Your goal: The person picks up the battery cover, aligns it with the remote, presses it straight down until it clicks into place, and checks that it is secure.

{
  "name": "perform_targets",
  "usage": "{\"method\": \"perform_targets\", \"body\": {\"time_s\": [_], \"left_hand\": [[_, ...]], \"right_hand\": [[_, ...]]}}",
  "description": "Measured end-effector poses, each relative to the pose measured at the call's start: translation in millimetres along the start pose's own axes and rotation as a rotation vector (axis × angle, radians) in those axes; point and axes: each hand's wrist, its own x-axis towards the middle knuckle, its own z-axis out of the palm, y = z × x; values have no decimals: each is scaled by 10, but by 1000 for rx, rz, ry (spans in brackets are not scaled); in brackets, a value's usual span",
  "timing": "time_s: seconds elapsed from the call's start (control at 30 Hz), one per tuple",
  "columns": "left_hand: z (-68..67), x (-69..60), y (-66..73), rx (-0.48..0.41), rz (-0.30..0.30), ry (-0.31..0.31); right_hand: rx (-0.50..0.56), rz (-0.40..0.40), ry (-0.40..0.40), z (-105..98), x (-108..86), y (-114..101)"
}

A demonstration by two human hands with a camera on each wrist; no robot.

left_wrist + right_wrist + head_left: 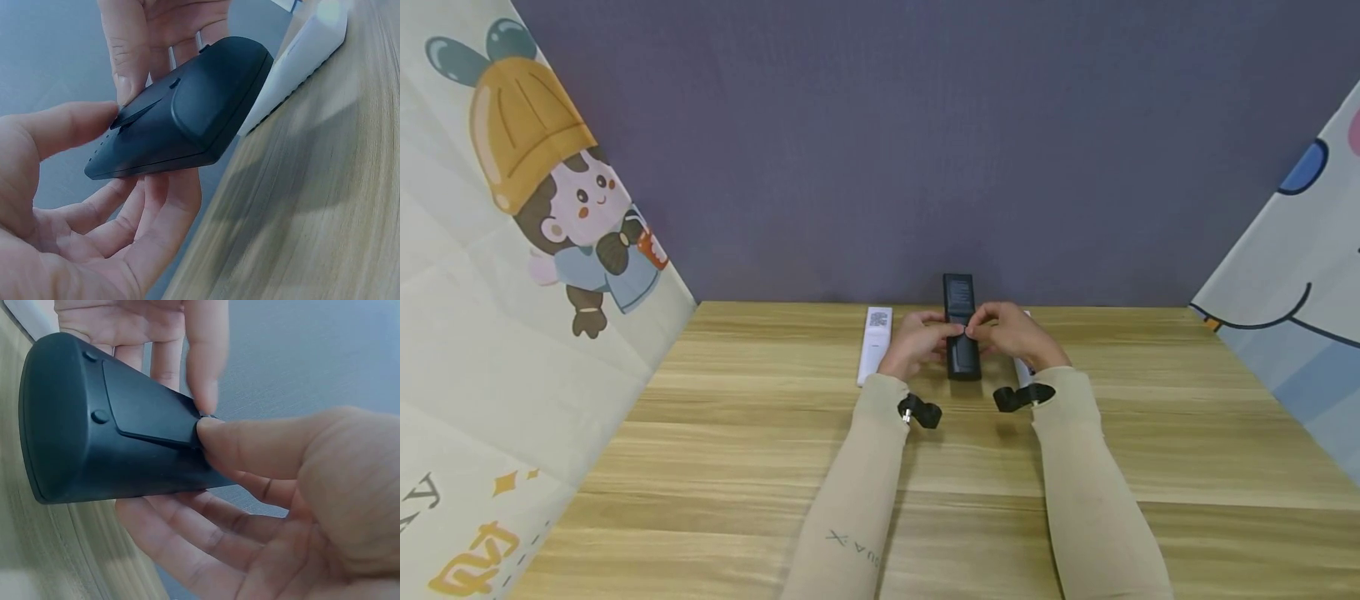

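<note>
A black remote control (pixel 963 362) is held over the back of the table, its back side facing up. In the right wrist view its battery cover (pixel 150 403) stands slightly raised at one end, with a narrow gap along the edge. My left hand (pixel 917 343) grips the remote from the left, fingers beneath it and thumb at the cover's raised end. From the right, my right hand (pixel 1017 335) holds it too, fingers underneath and thumb tip on that same end. Whatever lies under the cover is hidden.
A white remote control (pixel 874 348) with a printed code lies left of the hands. Another white object (pixel 1023 373) lies partly hidden beneath the right wrist. Behind the wooden table (pixel 737 450) rises a dark wall panel (pixel 880 150).
</note>
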Motion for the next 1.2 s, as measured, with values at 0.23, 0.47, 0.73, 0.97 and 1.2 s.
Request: {"method": "perform_targets", "body": {"time_s": [0.23,0.47,0.73,0.97,1.2], "left_hand": [[2,-11,3,5,6,-11],[6,-7,0,-14,15,-4],[12,-13,13,-5,14,-5],[22,-37,43,25,9,5],[41,-37,28,108,33,25]], "right_hand": [[8,9,21,19,13,-5],[13,29,41,23,26,-19],[15,26,48,30,31,-14],[10,16,41,45,34,-23],[8,16,41,70,45,2]]}}
